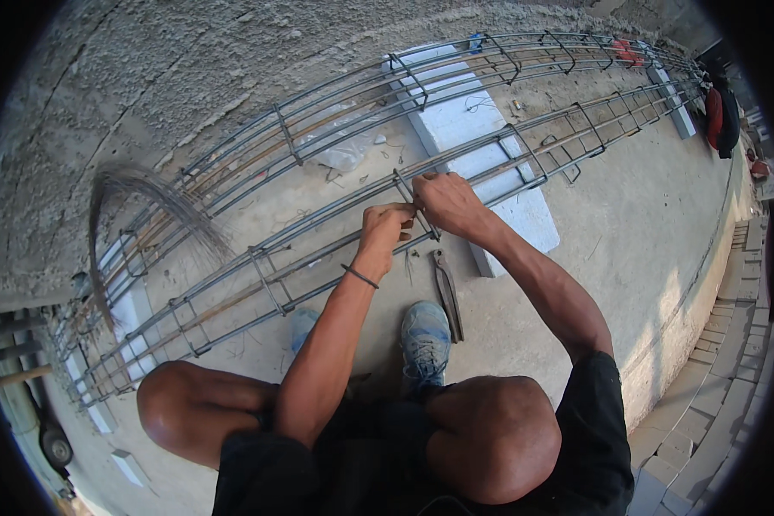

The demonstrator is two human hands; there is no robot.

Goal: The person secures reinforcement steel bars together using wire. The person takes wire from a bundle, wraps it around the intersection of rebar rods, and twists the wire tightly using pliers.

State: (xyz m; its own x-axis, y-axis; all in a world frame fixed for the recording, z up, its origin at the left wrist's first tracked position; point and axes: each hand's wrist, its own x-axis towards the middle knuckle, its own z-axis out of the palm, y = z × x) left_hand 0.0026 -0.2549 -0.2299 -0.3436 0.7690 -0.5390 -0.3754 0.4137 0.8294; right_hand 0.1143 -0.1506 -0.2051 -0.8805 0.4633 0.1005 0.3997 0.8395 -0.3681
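A long steel rebar cage [318, 238] runs across in front of me, with square stirrups along it. Both hands meet at one stirrup [427, 225] near its middle. My left hand [388, 230], a dark band on its wrist, has its fingers pinched beside the stirrup. My right hand [449, 203] is closed at the stirrup's upper part, against the bars. Whatever sits between the fingertips is too small or hidden to name. Long-handled pincers [446, 297] lie on the concrete just below the hands, close to my right shoe [426, 337].
A second rebar cage [279, 138] lies beyond, near the rough wall [172, 77]. White foam blocks [525, 225] support the cages. A bundle of thin tie wire [159, 185] drapes over the far cage at left. A clear plastic bag [340, 142] and wire scraps lie between the cages.
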